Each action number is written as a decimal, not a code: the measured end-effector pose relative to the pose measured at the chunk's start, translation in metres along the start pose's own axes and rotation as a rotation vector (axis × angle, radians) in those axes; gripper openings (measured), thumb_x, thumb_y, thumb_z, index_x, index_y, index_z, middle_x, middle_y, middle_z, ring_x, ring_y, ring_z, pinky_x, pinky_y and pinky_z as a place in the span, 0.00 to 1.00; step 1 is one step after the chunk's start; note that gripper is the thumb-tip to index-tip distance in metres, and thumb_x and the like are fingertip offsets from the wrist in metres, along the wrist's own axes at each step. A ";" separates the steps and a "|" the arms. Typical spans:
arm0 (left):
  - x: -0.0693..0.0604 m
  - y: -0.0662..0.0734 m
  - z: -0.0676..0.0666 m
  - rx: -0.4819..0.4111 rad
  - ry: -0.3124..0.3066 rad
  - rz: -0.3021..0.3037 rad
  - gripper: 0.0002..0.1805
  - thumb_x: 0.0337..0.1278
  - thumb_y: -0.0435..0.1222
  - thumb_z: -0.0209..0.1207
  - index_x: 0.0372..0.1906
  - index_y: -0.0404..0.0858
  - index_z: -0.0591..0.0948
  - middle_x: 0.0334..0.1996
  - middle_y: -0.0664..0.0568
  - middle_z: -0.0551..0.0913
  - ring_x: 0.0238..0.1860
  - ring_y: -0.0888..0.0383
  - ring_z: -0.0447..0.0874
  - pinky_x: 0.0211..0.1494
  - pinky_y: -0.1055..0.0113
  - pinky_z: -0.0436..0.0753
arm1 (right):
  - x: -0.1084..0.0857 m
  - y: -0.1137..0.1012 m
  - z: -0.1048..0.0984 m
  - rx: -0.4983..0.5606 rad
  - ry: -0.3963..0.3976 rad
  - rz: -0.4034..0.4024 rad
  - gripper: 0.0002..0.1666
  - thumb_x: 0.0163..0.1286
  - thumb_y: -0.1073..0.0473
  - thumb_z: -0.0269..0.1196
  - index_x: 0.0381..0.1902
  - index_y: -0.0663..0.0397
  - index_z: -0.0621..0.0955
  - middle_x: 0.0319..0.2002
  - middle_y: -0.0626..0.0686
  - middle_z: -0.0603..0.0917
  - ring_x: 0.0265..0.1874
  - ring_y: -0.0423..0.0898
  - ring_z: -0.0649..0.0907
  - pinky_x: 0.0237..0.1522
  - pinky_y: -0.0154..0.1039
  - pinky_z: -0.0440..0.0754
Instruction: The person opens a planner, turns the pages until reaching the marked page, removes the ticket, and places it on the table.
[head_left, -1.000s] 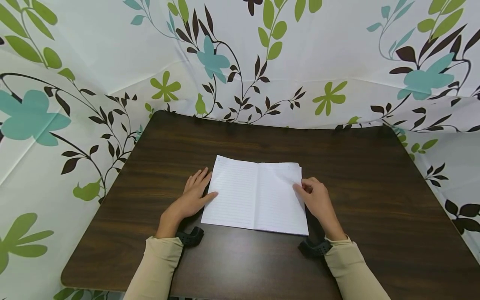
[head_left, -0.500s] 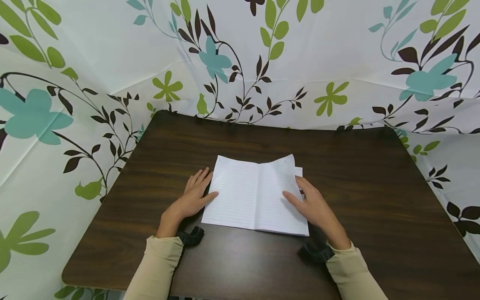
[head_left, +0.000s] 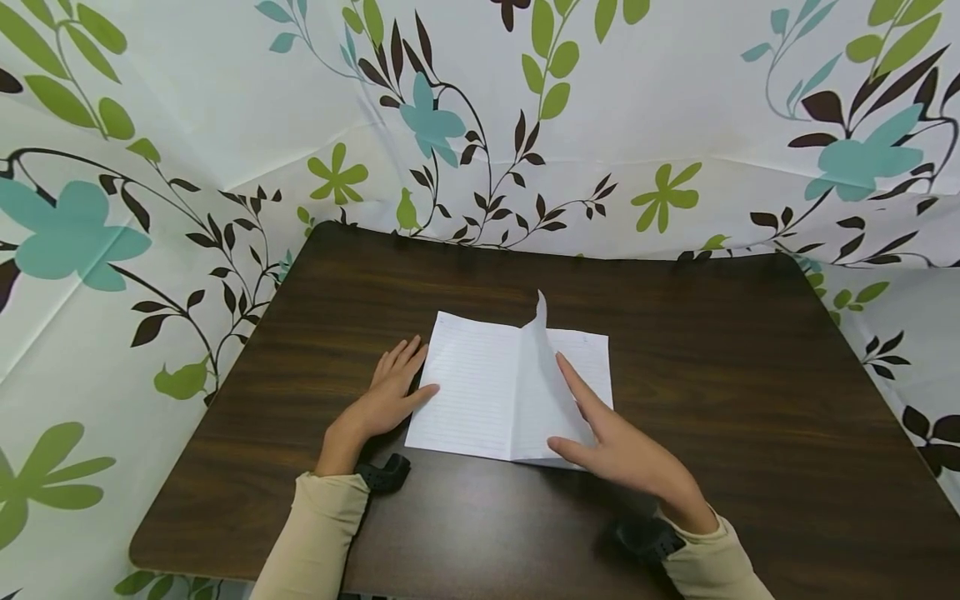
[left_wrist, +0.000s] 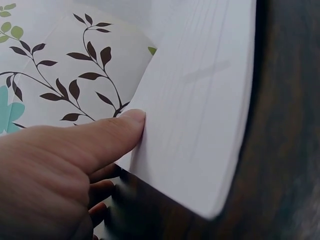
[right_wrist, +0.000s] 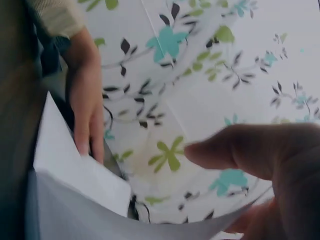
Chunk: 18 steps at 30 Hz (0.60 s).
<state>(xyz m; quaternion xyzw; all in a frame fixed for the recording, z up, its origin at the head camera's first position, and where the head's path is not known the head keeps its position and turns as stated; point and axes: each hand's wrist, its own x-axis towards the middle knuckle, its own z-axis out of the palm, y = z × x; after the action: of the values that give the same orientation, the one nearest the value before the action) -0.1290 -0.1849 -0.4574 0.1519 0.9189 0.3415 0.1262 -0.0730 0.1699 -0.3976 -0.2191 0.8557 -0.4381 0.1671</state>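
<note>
An open lined notebook (head_left: 472, 383) lies on the dark wooden table. My left hand (head_left: 382, 398) rests flat at its left edge, fingers extended on the table and thumb on the page; the left wrist view has the thumb of this hand (left_wrist: 75, 155) against the paper (left_wrist: 190, 115). A page (head_left: 542, 392) on the right side stands lifted and curved toward the middle. My right hand (head_left: 626, 442) is beside that page, fingers straight, thumb apart from them. In the right wrist view the fingers of this hand (right_wrist: 270, 175) are partly behind the raised page (right_wrist: 125, 227).
The brown table (head_left: 712, 333) extends around the notebook on all sides. A white cloth (head_left: 247, 92) printed with leaves and flowers hangs behind it and at both sides. A dark band (head_left: 386, 473) is on the left wrist, another (head_left: 651, 540) on the right.
The right page has risen from nearly flat and swung leftward, uncovering a page beneath. My right hand has moved left and nearer, its fingers straightening from a pinch. My left hand has stayed put.
</note>
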 end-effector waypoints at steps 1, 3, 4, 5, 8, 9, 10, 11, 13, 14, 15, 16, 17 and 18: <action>0.000 0.000 0.000 0.000 0.003 0.002 0.43 0.79 0.47 0.55 0.84 0.32 0.51 0.85 0.35 0.42 0.85 0.34 0.33 0.83 0.34 0.32 | 0.000 -0.002 0.003 0.002 0.012 -0.020 0.61 0.74 0.53 0.67 0.86 0.37 0.38 0.87 0.49 0.39 0.85 0.53 0.48 0.81 0.53 0.58; 0.000 0.000 0.000 -0.007 0.005 0.007 0.42 0.79 0.47 0.55 0.84 0.32 0.51 0.85 0.35 0.42 0.85 0.34 0.33 0.83 0.34 0.32 | 0.002 -0.003 0.010 -0.002 0.054 -0.068 0.60 0.74 0.57 0.67 0.86 0.38 0.39 0.87 0.49 0.41 0.85 0.51 0.49 0.82 0.39 0.55; 0.000 0.000 0.000 -0.008 0.007 0.008 0.42 0.79 0.46 0.54 0.84 0.32 0.51 0.85 0.35 0.42 0.85 0.34 0.33 0.83 0.34 0.32 | 0.003 -0.003 0.015 -0.009 0.079 -0.098 0.60 0.73 0.60 0.67 0.87 0.39 0.40 0.87 0.49 0.42 0.85 0.50 0.49 0.81 0.31 0.53; 0.000 0.000 0.000 -0.010 0.009 0.010 0.42 0.79 0.47 0.54 0.84 0.32 0.51 0.85 0.35 0.42 0.85 0.34 0.33 0.83 0.34 0.32 | 0.005 -0.003 0.020 -0.025 0.109 -0.138 0.60 0.72 0.62 0.67 0.87 0.42 0.41 0.87 0.50 0.43 0.85 0.50 0.49 0.80 0.26 0.50; -0.001 -0.001 0.000 -0.020 0.009 0.014 0.42 0.80 0.46 0.54 0.84 0.32 0.50 0.85 0.35 0.42 0.85 0.33 0.32 0.83 0.34 0.31 | 0.011 0.000 0.036 -0.108 0.213 -0.274 0.58 0.69 0.68 0.66 0.86 0.50 0.47 0.86 0.57 0.49 0.85 0.51 0.52 0.78 0.20 0.45; -0.002 -0.001 0.000 -0.020 0.007 0.012 0.42 0.80 0.46 0.53 0.84 0.32 0.50 0.85 0.35 0.42 0.85 0.34 0.32 0.83 0.34 0.31 | 0.013 0.001 0.040 -0.141 0.242 -0.315 0.58 0.67 0.70 0.66 0.86 0.52 0.49 0.85 0.58 0.51 0.85 0.52 0.54 0.79 0.21 0.45; -0.002 -0.002 0.000 -0.018 0.007 0.012 0.42 0.80 0.46 0.53 0.84 0.32 0.50 0.85 0.35 0.41 0.85 0.34 0.32 0.83 0.35 0.31 | 0.015 0.003 0.044 -0.174 0.269 -0.357 0.57 0.64 0.71 0.66 0.85 0.55 0.51 0.85 0.60 0.53 0.84 0.52 0.55 0.80 0.23 0.46; -0.002 -0.002 0.000 -0.018 0.007 0.014 0.42 0.80 0.46 0.53 0.84 0.32 0.49 0.85 0.35 0.41 0.85 0.34 0.32 0.83 0.34 0.31 | 0.017 0.005 0.048 -0.207 0.295 -0.397 0.56 0.62 0.72 0.66 0.84 0.58 0.53 0.84 0.62 0.56 0.84 0.53 0.57 0.80 0.24 0.47; -0.002 -0.002 0.000 -0.014 0.007 0.015 0.42 0.80 0.46 0.53 0.84 0.32 0.49 0.85 0.36 0.41 0.85 0.35 0.32 0.83 0.35 0.31 | 0.020 0.008 0.054 -0.276 0.336 -0.449 0.55 0.59 0.73 0.67 0.83 0.61 0.58 0.82 0.63 0.59 0.83 0.55 0.60 0.81 0.27 0.48; -0.002 -0.002 0.000 -0.012 0.005 0.013 0.42 0.80 0.46 0.53 0.84 0.33 0.49 0.85 0.36 0.41 0.86 0.35 0.32 0.84 0.36 0.31 | 0.021 0.010 0.057 -0.305 0.351 -0.466 0.55 0.57 0.72 0.67 0.82 0.61 0.59 0.81 0.63 0.61 0.82 0.55 0.62 0.82 0.27 0.48; -0.002 -0.002 0.000 -0.012 0.007 0.019 0.42 0.80 0.46 0.54 0.84 0.32 0.50 0.85 0.36 0.41 0.85 0.35 0.32 0.83 0.35 0.31 | 0.022 0.011 0.059 -0.336 0.360 -0.471 0.54 0.57 0.72 0.67 0.82 0.61 0.60 0.81 0.62 0.62 0.82 0.55 0.62 0.82 0.28 0.48; -0.001 -0.002 0.000 -0.012 0.009 0.024 0.42 0.80 0.46 0.54 0.84 0.32 0.50 0.85 0.35 0.42 0.85 0.34 0.32 0.83 0.34 0.32 | 0.023 0.012 0.061 -0.366 0.371 -0.478 0.54 0.57 0.71 0.67 0.81 0.61 0.61 0.81 0.62 0.63 0.81 0.56 0.63 0.82 0.28 0.48; -0.001 -0.001 0.000 -0.014 0.008 0.025 0.42 0.80 0.46 0.53 0.84 0.31 0.50 0.85 0.35 0.42 0.85 0.34 0.33 0.83 0.34 0.32 | 0.023 0.012 0.062 -0.390 0.378 -0.482 0.53 0.57 0.70 0.67 0.81 0.61 0.62 0.81 0.62 0.63 0.81 0.57 0.64 0.82 0.29 0.48; -0.001 -0.001 0.000 -0.017 0.005 0.024 0.41 0.80 0.46 0.53 0.84 0.32 0.50 0.85 0.35 0.42 0.85 0.34 0.32 0.83 0.35 0.32 | 0.024 0.013 0.064 -0.411 0.380 -0.483 0.52 0.57 0.70 0.67 0.81 0.60 0.63 0.81 0.62 0.63 0.80 0.57 0.64 0.82 0.29 0.48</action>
<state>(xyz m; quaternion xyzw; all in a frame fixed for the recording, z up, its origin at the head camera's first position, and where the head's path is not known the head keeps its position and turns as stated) -0.1284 -0.1863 -0.4577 0.1609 0.9144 0.3511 0.1214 -0.0659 0.1212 -0.4466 -0.3585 0.8652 -0.3169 -0.1503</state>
